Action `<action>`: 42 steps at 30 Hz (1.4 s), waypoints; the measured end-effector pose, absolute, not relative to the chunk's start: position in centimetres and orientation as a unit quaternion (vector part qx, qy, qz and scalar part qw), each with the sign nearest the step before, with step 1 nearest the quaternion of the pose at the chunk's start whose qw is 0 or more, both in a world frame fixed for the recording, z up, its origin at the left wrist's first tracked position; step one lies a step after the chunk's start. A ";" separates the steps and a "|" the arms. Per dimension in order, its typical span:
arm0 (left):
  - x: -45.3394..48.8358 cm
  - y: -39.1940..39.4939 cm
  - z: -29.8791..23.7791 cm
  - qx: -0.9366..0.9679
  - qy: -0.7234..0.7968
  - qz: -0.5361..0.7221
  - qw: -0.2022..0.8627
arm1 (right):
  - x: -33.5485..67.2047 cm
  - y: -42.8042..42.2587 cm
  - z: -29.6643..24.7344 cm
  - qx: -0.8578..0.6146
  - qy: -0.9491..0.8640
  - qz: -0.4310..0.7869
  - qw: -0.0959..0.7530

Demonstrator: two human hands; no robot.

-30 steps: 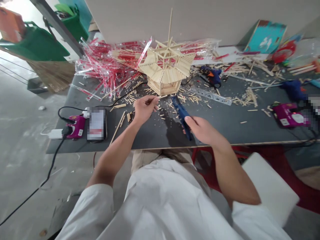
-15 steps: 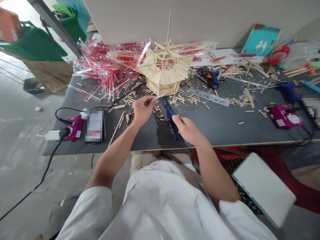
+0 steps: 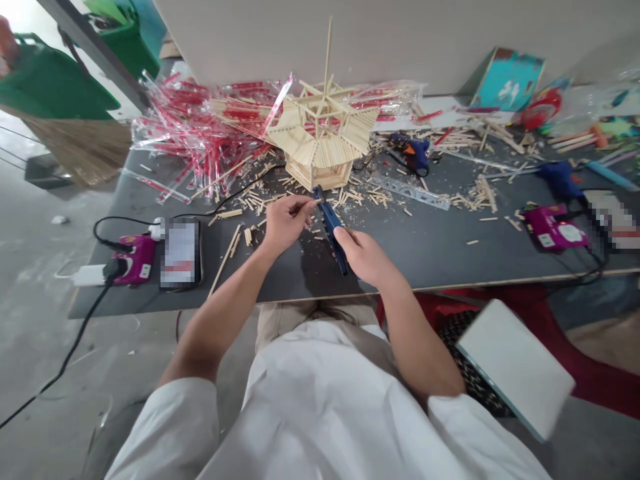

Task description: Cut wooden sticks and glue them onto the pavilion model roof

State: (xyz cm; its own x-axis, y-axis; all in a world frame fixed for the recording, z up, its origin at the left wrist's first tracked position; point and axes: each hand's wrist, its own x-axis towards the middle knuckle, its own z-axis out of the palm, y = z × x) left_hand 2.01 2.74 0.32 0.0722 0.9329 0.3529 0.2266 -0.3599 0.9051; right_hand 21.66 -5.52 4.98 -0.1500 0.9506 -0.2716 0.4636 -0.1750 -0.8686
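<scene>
My left hand [image 3: 289, 220] is closed in a pinch on a thin wooden stick [image 3: 317, 201], only a short end of which shows past the fingertips. That end lies at the upper tip of a dark blue hand cutter [image 3: 329, 220]. Wrapped round the cutter's lower part is my right hand [image 3: 361, 252]; its curled fingers are partly hidden. Just beyond both hands stands a pavilion model [image 3: 320, 143] built of pale sticks, with a sloping slatted roof and a tall upright stick on top.
Red-and-clear plastic wrappers [image 3: 200, 143] pile up at the back left. A clear ruler [image 3: 413, 192], glue guns [image 3: 415, 152] and many stick offcuts litter the grey table [image 3: 425, 253]. A phone [image 3: 180, 253] and a purple power adapter [image 3: 134, 259] with cables lie left.
The stick's end has come from just left of the cutter's tip to meet it, and less of the stick shows. The whole view has shifted slightly.
</scene>
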 end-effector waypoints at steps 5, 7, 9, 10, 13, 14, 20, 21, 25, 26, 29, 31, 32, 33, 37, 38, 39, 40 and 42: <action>2.2 2.5 0.5 0.650 0.455 0.512 0.330 | 21.1 -5.6 4.0 -0.598 -0.592 0.459 0.286; 2.3 2.5 0.4 0.650 0.459 0.513 0.324 | 20.9 -5.6 3.6 -0.599 -0.598 0.445 0.293; 2.3 2.6 0.1 0.649 0.461 0.513 0.320 | 20.7 -5.7 3.4 -0.603 -0.606 0.430 0.291; 2.4 2.6 -0.1 0.648 0.461 0.514 0.321 | 20.6 -5.6 3.3 -0.607 -0.611 0.420 0.287; 2.5 2.7 -0.5 0.639 0.462 0.518 0.330 | 20.4 -5.6 3.3 -0.619 -0.629 0.388 0.267; 2.5 2.8 -0.6 0.636 0.464 0.519 0.333 | 20.3 -5.6 3.3 -0.623 -0.633 0.379 0.260; 2.6 2.9 -1.0 0.634 0.474 0.514 0.328 | 20.2 -5.1 3.0 -0.639 -0.650 0.349 0.217; 2.6 3.0 -1.1 0.637 0.475 0.512 0.326 | 20.2 -5.0 3.0 -0.641 -0.655 0.341 0.211; 2.7 2.9 -1.2 0.644 0.473 0.517 0.308 | 20.0 -4.9 2.9 -0.642 -0.691 0.279 0.181; 2.7 2.9 -1.2 0.646 0.473 0.520 0.298 | 19.9 -4.9 2.9 -0.641 -0.700 0.264 0.174; 2.7 2.6 -0.9 0.659 0.473 0.522 0.265 | 19.3 -5.2 2.7 -0.657 -0.705 0.222 0.149; 2.6 2.3 -0.5 0.670 0.473 0.516 0.246 | 18.8 -5.5 2.5 -0.683 -0.692 0.192 0.132; 2.5 2.2 -0.3 0.673 0.475 0.515 0.238 | 18.7 -5.7 2.5 -0.691 -0.688 0.182 0.127; 2.5 2.2 0.0 0.672 0.478 0.516 0.234 | 18.6 -5.9 2.5 -0.695 -0.686 0.176 0.127; 1.9 2.3 0.6 0.689 0.478 0.492 0.234 | 19.7 -6.8 2.5 -0.688 -0.692 0.168 0.142; 1.8 2.4 0.7 0.706 0.475 0.474 0.228 | 20.2 -7.0 2.6 -0.687 -0.693 0.164 0.145; 1.6 2.5 0.7 0.726 0.471 0.452 0.218 | 20.8 -7.3 2.6 -0.686 -0.695 0.159 0.148; 1.4 2.6 0.8 0.745 0.468 0.427 0.207 | 21.4 -7.5 2.7 -0.686 -0.695 0.153 0.151; 1.0 2.7 0.9 0.778 0.461 0.376 0.202 | 22.7 -7.8 2.8 -0.696 -0.687 0.131 0.162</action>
State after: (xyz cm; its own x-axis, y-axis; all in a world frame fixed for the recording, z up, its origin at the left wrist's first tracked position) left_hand 0.98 2.69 0.89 0.2914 0.8698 0.3982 0.5659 -0.4923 0.6613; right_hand 22.70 -7.82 2.81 0.0207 0.9990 0.0405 0.9137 -0.0024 -0.4063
